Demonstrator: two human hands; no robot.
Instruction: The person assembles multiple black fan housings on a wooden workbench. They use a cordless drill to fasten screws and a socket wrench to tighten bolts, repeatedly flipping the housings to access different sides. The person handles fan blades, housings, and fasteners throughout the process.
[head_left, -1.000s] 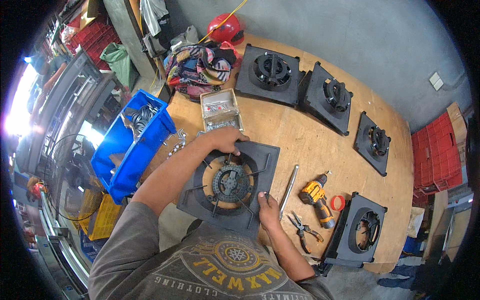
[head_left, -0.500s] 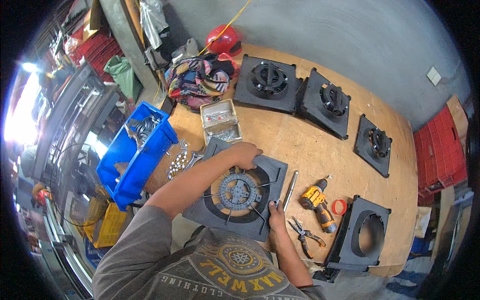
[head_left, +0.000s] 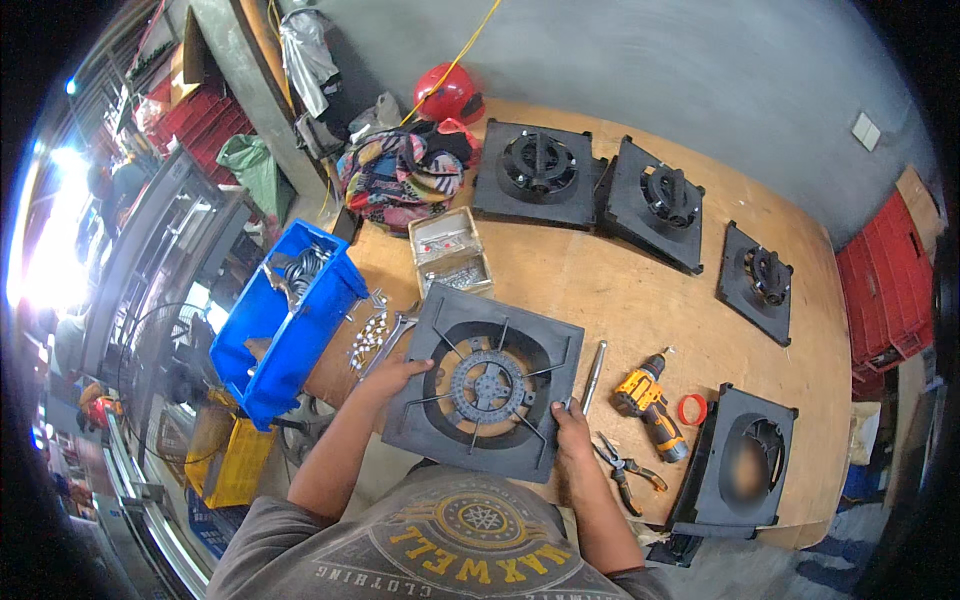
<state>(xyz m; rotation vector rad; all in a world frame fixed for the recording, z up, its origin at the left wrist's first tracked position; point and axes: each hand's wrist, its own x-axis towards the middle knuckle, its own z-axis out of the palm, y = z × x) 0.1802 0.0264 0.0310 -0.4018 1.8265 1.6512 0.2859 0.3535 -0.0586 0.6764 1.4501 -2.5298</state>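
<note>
A square dark-grey gas stove (head_left: 430, 440) with a round burner ring and thin pot-support rods lies in front of me at the table's near edge. My left hand (head_left: 393, 380) grips its left side, thumb on the top face and the other fingers mostly hidden. On the right side my right hand (head_left: 573, 432) holds the edge, its thumb also on top. An open-ended wrench (head_left: 385, 342) and a pile of small bolts (head_left: 366, 338) lie just beyond my left hand. Right of the stove rest a metal rod-like tool (head_left: 594, 375) and pliers (head_left: 628, 472) with black-and-orange handles.
A yellow-black cordless drill (head_left: 650, 410) and a red ring (head_left: 691, 409) lie to the right, near another stove body (head_left: 715, 490). Several similar stoves (head_left: 540, 205) line the far side. A blue bin (head_left: 250, 385) and an open parts box (head_left: 455, 285) stand left and behind.
My left hand has moved from the stove's far edge back to its left side. The right hand stays on the right edge. My view has shifted slightly.
</note>
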